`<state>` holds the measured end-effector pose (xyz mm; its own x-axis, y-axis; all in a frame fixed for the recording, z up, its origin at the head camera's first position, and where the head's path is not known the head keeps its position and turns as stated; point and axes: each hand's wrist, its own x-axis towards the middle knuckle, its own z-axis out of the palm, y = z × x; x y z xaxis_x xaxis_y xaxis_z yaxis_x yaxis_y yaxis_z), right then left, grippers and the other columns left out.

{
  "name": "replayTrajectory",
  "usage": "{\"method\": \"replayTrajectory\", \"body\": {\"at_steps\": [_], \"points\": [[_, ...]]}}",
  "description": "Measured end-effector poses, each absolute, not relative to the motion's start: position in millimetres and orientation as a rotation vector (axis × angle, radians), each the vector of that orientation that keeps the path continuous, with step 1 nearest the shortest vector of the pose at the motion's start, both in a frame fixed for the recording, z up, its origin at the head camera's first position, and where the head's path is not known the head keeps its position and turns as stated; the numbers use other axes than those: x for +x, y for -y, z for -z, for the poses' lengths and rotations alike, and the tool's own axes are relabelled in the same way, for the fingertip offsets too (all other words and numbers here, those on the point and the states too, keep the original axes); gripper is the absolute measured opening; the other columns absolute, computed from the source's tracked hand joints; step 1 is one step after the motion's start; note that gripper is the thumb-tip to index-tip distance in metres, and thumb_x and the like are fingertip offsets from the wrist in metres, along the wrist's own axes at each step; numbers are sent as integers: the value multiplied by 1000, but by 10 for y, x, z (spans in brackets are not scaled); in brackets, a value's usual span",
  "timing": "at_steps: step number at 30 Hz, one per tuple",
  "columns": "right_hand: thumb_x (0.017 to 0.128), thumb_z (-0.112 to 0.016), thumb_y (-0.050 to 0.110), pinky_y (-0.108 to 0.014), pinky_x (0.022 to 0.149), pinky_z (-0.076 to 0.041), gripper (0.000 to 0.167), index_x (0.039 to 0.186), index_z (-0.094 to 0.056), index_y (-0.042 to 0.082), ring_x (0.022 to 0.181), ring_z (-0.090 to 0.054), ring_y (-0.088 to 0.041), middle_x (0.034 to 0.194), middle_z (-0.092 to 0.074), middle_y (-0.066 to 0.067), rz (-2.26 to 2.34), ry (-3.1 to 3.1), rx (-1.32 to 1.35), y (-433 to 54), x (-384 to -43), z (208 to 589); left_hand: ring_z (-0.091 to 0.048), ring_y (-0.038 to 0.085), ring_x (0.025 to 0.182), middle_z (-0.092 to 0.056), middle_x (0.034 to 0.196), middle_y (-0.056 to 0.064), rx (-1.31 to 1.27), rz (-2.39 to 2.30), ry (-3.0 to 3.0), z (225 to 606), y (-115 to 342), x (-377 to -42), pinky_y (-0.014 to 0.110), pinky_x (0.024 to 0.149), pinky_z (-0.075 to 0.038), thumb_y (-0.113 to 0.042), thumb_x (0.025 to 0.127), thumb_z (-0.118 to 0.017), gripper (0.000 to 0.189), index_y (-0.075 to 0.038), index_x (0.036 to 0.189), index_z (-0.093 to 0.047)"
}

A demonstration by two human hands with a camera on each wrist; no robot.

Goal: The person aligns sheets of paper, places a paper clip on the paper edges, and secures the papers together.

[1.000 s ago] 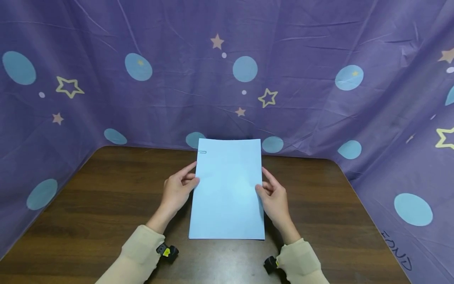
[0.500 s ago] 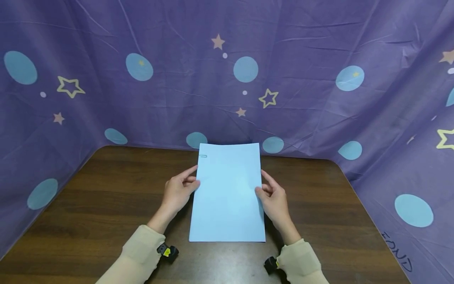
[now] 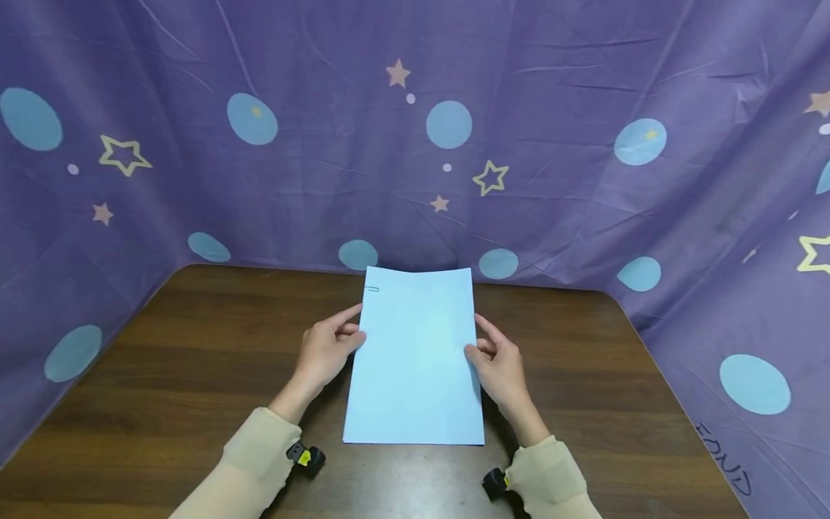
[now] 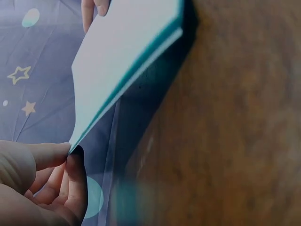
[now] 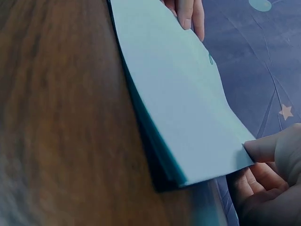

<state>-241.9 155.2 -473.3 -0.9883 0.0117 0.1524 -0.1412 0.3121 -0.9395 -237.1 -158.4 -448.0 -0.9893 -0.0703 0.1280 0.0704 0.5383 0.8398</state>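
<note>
A stack of light blue paper (image 3: 415, 360) stands tilted in front of me, its far edge sagging slightly in the middle. Near its upper left corner a small paper clip (image 3: 372, 289) sits on the edge. My left hand (image 3: 326, 352) pinches the left side between thumb and fingers. On the opposite side my right hand (image 3: 501, 367) pinches the right edge, thumb on the front face. The left wrist view shows more than one layer along the lower edge of the paper (image 4: 127, 47). In the right wrist view, the layers fan a little apart along the near edge.
A brown wooden table (image 3: 214, 353) lies under the paper and both forearms. Purple cloth (image 3: 311, 158) with blue dots and stars hangs behind the table and along both sides. Each wrist carries a small black camera, one by the left sleeve (image 3: 259, 447).
The stack has sunk slightly and its top edge has come down and toward me, bowing more in the middle. Both hands keep their hold, the right shifting slightly down.
</note>
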Motion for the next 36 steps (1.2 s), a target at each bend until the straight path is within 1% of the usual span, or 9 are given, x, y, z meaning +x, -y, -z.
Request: {"method": "replayTrajectory", "body": {"at_steps": [6,10,17,20,25,29,36], "points": [[100,-72,5,-23,61,-40,60,155,-57,22,68,-46,-13,86,-67,-5,-1752,2484,96,-1568,-2428,4714,-73,23,104,-78,116,8,-28,1435,2648,4459,1580,-2385,47,95,-57,-18,101,-72,53,-19,153,-60],[100,-72,6,-23,63,-42,60,156,-56,20,71,-48,-14,87,-68,-6,-1746,2511,85,-1566,-2430,4709,-73,22,102,-78,114,8,-26,1423,2659,4453,1574,-2386,46,94,-58,-17,101,-73,52,-17,152,-61],[99,-73,6,-25,68,-47,59,155,-56,16,76,-54,-16,92,-74,-6,-1702,2545,82,-1568,-2444,4730,-72,21,99,-78,112,7,-18,1409,2686,4464,1574,-2405,43,91,-57,-16,101,-73,53,-16,152,-61],[99,-72,6,-25,69,-48,59,156,-56,15,76,-55,-17,92,-73,-6,-1690,2563,90,-1567,-2454,4739,-72,20,97,-78,112,7,-18,1407,2700,4475,1584,-2419,41,89,-57,-16,100,-74,53,-15,152,-61],[99,-72,7,-26,70,-50,59,156,-55,14,76,-58,-16,92,-74,-4,-1681,2585,77,-1567,-2465,4742,-70,18,93,-78,109,5,-25,1416,2726,4491,1596,-2447,35,83,-55,-16,100,-73,53,-15,151,-61],[99,-72,7,-27,72,-51,58,155,-56,13,78,-59,-16,92,-75,-4,-1673,2597,79,-1570,-2470,4744,-68,18,92,-78,107,5,-37,1417,2740,4498,1604,-2462,32,80,-53,-16,99,-73,53,-13,151,-62],[100,-72,8,-29,74,-50,58,155,-56,14,81,-59,-18,92,-74,-3,-1650,2636,83,-1569,-2481,4743,-68,18,93,-77,104,4,-25,1421,2779,4507,1610,-2478,34,83,-55,-16,99,-73,54,-11,151,-60]]}}
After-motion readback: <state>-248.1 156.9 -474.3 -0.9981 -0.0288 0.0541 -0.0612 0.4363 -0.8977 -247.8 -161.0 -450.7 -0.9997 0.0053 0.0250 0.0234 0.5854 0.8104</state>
